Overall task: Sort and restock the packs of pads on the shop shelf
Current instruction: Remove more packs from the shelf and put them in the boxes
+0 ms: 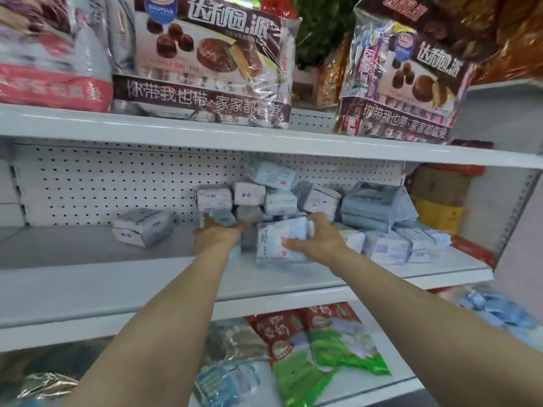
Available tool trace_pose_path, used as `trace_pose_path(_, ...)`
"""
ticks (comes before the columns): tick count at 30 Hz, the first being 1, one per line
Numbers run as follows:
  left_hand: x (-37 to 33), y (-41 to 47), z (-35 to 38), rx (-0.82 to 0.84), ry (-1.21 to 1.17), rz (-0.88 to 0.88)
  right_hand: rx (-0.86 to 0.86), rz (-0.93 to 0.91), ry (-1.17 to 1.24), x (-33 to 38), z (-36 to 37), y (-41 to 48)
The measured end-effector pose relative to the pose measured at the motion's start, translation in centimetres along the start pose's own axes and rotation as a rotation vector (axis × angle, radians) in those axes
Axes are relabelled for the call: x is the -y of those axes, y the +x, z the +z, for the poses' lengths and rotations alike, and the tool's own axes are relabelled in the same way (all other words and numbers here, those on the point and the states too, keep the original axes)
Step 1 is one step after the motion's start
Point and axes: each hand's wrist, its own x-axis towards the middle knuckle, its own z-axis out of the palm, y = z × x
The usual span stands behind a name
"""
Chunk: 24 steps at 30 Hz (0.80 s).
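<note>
While most packs lie unsorted, the job looks barely begun. Over the shelf [117, 277] the left hand [216, 235] has its fingers curled round a grey pack [224, 217]. The right hand [321, 239] grips a white pack [279, 240], thumb on its front face and fingers bent over its top edge. Just right of that, a row [405, 243] lies flat at the shelf front. A lone pack [142, 227] sits well apart on the left, with bare shelf around it, likely room for sorted rows. Behind the hands the heap [264, 195] is jumbled, some packs tilted and one perched on top. Only the blue stack [379, 207] beside it looks fairly tidy.
</note>
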Motion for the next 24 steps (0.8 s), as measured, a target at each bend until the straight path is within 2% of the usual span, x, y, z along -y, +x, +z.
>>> trace_pose_path(7,1.4,-4.5,-2.5,-0.082,-0.232,0.033,0.033,0.082,0.008,-1.4,0.4,-1.8)
trace_pose_path(11,2.7,-8.6,-2.7,-0.018,-0.796,-0.076,0.017,0.100,0.166,-2.9,-0.8,-2.4)
trace_pose_path(14,3.2,-12.4,-1.7,0.079,-1.038,-0.113,0.052,0.141,0.440,-4.6,-2.5,-3.0)
trace_pose_path(18,2.4,-18.2,0.9,0.171,-1.132,-0.117,0.112,0.146,0.612,-6.9,-7.0,-4.4)
trace_pose_path(24,0.7,-26.3,7.9,0.124,-1.110,-0.148,0.160,0.169,0.648,-13.4,-13.6,-7.2)
